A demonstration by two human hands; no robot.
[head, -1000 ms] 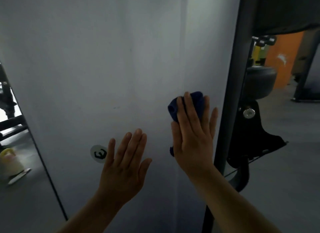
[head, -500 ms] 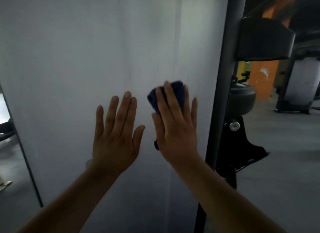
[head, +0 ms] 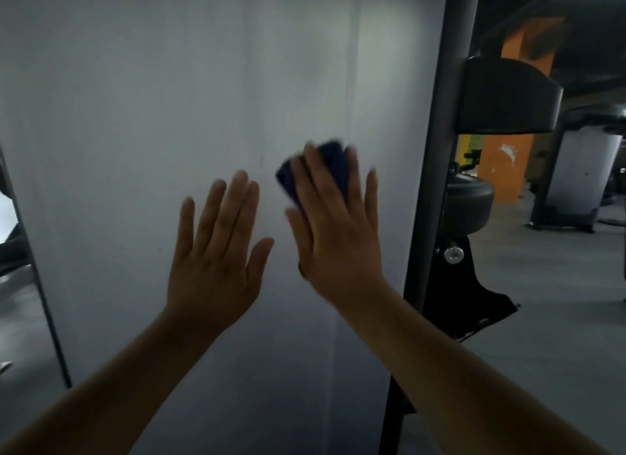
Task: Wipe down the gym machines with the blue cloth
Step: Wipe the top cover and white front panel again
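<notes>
Nearest, from 7 and 5 o'clock at the bottom edge: two bare forearms reaching up and in toward the centre.

Just left of centre, at about 8 o'clock: left hand (head: 213, 251), fully spread, fingers straight, thumb out toward 2 o'clock, holding nothing. Palm toward the white panel (head: 135, 99); whether it touches, impossible to tell.

Just right of centre, at 3 o'clock from the left hand: right hand (head: 335, 238), likewise flat, fingers straight and slightly fanned, pressing the blue cloth (head: 333, 170) against the same panel. Cloth bunched under palm and fingers, dark blue showing between the fingers, past the fingertips at 12 o'clock of the hand and beyond the index finger at 10 o'clock. Cloth edges and fingertips blurred. Hands close side by side, apart.

Behind both: the pale panel, upright, filling the view from 9 to 1 o'clock, with a faint vertical seam running down behind the right hand.

Along the panel's right edge, from 1 down to 5 o'clock: dark upright post (head: 437, 149).

Right of the post, at 2 o'clock: black pad (head: 504, 95). Below it, at 3 o'clock: rounded black roller (head: 469, 207). Lower again, toward 4 o'clock: silver knob (head: 454, 254) on a black bracket (head: 474, 302).

Farther off, at 2 to 3 o'clock: orange pillar (head: 508, 170) with a white mark. Near the right edge at 3 o'clock: another machine (head: 582, 170) with a pale shroud, standing on grey floor (head: 559, 302).
</notes>
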